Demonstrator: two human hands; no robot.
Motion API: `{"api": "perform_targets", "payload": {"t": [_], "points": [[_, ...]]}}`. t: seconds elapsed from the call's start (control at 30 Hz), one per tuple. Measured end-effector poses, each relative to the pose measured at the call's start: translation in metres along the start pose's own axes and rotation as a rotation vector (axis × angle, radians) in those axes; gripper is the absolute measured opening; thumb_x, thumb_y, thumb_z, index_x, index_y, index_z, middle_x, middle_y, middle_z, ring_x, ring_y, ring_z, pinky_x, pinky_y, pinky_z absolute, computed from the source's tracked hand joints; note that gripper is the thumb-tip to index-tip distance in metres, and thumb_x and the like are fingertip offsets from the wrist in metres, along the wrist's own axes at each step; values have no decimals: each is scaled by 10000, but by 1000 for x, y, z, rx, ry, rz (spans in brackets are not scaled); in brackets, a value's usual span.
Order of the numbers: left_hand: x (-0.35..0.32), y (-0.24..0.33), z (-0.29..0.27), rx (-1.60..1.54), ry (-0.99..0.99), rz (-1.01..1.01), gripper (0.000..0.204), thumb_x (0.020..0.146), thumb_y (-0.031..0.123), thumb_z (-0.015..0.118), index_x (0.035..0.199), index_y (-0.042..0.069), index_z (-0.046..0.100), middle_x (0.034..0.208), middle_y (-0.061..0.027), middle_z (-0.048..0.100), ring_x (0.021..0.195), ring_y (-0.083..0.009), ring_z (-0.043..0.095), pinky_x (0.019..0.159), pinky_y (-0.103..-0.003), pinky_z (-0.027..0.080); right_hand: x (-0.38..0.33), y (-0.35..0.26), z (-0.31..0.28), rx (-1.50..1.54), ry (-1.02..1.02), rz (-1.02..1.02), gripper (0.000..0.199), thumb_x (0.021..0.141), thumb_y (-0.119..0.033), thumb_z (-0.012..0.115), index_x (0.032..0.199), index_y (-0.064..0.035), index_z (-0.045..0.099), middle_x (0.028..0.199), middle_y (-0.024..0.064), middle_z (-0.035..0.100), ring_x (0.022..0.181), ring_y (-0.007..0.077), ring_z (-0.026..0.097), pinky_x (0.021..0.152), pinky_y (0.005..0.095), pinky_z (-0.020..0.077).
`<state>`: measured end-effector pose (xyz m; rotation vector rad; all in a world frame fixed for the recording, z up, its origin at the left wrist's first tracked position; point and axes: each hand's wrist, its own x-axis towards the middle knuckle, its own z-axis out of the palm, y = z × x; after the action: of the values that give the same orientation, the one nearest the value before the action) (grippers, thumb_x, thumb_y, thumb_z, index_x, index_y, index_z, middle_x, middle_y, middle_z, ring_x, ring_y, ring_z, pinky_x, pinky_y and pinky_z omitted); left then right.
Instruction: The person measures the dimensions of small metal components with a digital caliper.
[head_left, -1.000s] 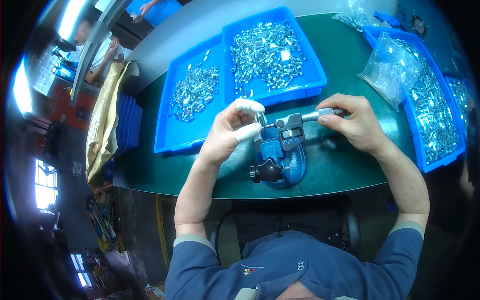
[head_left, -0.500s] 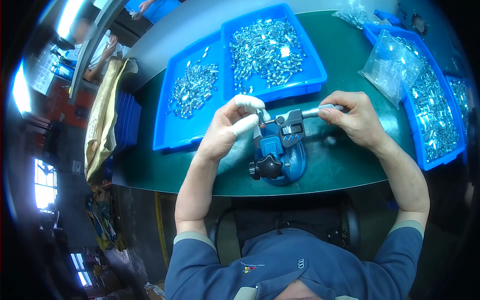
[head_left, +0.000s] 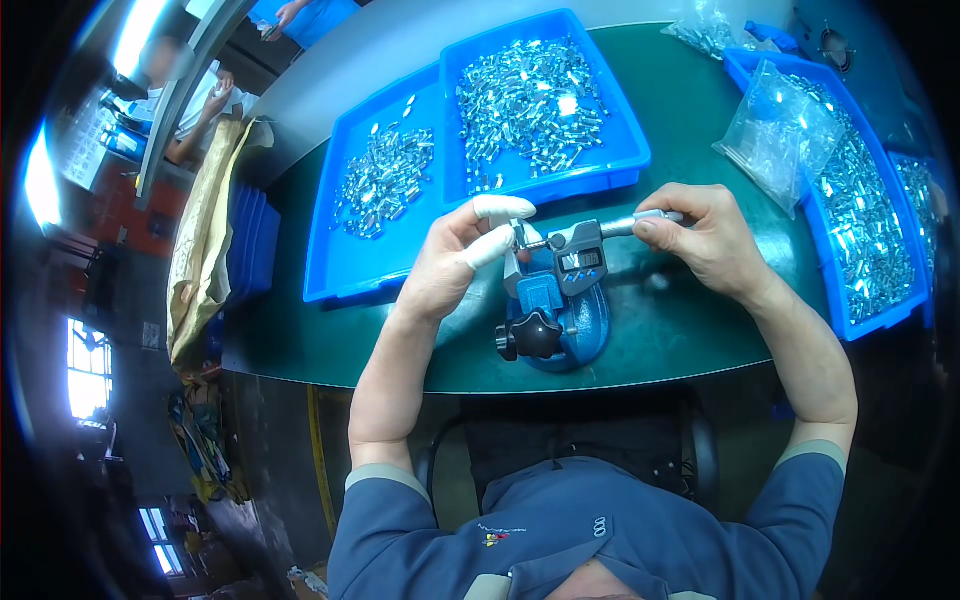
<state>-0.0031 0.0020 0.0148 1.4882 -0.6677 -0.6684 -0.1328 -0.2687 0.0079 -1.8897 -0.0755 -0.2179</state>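
Note:
A digital micrometer (head_left: 580, 262) is clamped in a blue stand (head_left: 590, 335) with a black star-shaped knob (head_left: 536, 334). My left hand (head_left: 447, 262), white covers on its thumb and a finger, pinches a small shiny metal part (head_left: 519, 237) at the measuring jaws. The fingertips partly hide that part. On the other side, my right hand (head_left: 715, 243) has its thumb and fingers closed round the micrometer's thimble (head_left: 640, 222). Just beyond my left hand lies a shallow blue tray (head_left: 325, 255) with a pile of similar metal parts (head_left: 388, 180).
A deeper blue tray (head_left: 632, 165) full of small metal parts overlaps the shallow one. At the right stands another full blue tray (head_left: 838, 290) with a clear plastic bag (head_left: 770, 140) on its edge. Brown paper (head_left: 205, 240) and stacked blue bins (head_left: 258, 245) flank the green table (head_left: 680, 340).
My left fingertips have shifted very slightly toward the micrometer. The right hand stays closed on the thimble, and the trays look the same.

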Motion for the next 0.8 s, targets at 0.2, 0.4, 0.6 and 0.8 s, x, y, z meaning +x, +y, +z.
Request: {"api": "perform_targets", "payload": {"t": [0.2,0.4,0.6,0.8], "points": [[2,-4,-6,11,-25,24,323,912,182,668,1192,27,628,968,-93,683,837,-159,656,785,-302,529,0,1,0,6,-3,9,214,891,-185,691,908,28,689,728,38,647,676,87,582,618,237,458],[1,-2,-4,4,-7,-1,313,896,161,684,1176,28,640,945,-98,688,833,-159,658,773,-301,534,0,1,0,10,-5,-9,204,890,-175,689,915,27,689,733,36,650,682,83,582,619,239,456],[1,-2,-3,10,2,-2,292,893,143,680,1160,29,650,933,-96,694,817,-158,660,757,-292,530,-1,0,-1,-10,-4,4,191,879,-159,699,933,24,694,757,38,657,704,82,582,634,237,455],[1,-2,-3,16,33,-11,278,886,130,685,1142,28,651,911,-85,692,795,-151,659,724,-278,522,-2,2,1,5,22,-46,182,853,-128,718,959,18,699,826,39,663,747,81,572,660,229,446]]}}
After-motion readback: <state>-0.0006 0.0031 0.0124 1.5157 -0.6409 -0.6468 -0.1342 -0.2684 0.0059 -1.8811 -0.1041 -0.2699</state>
